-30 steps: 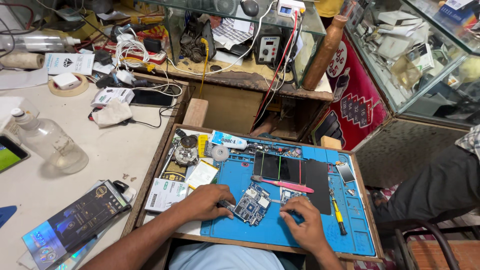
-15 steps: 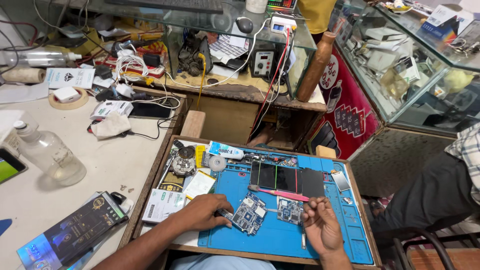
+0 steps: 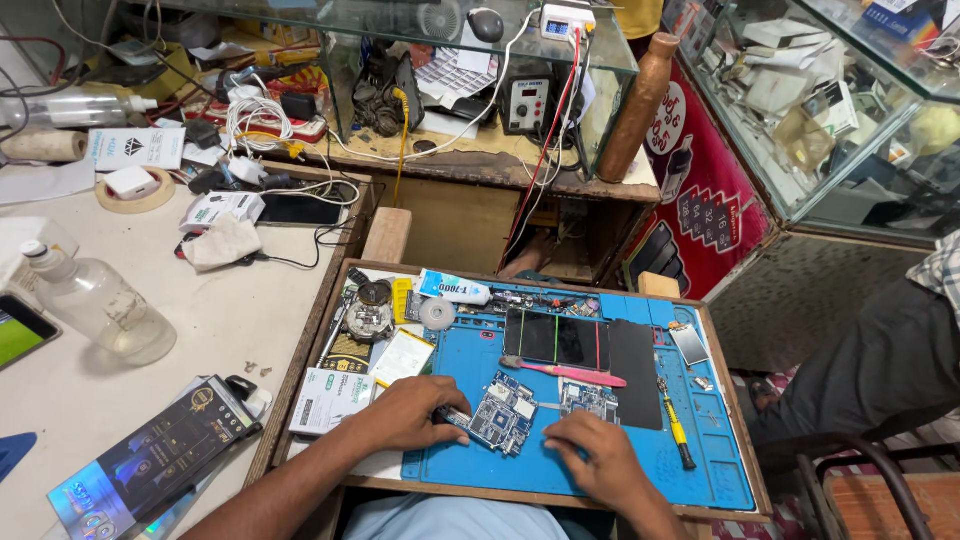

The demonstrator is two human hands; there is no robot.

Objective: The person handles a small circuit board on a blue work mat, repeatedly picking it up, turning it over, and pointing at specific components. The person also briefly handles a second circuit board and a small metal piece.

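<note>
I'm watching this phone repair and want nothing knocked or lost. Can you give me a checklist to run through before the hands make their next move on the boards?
1. Larger circuit board flat on the blue mat: ok.
2. Left hand steadying that board's left edge: ok; what its grip pinches, cannot tell.
3. Right hand free of tools: cannot tell, it lies palm down below the smaller board.
4. Pink pry tool off both boards: ok.
5. Yellow-handled screwdriver lying right of the hands: ok.
6. Loose screws on the white table outside the tray: not ok.

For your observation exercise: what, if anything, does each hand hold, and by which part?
The left hand grips the circuit board at its left edge. The right hand lies flat on the blue mat, holding nothing visible.
</note>
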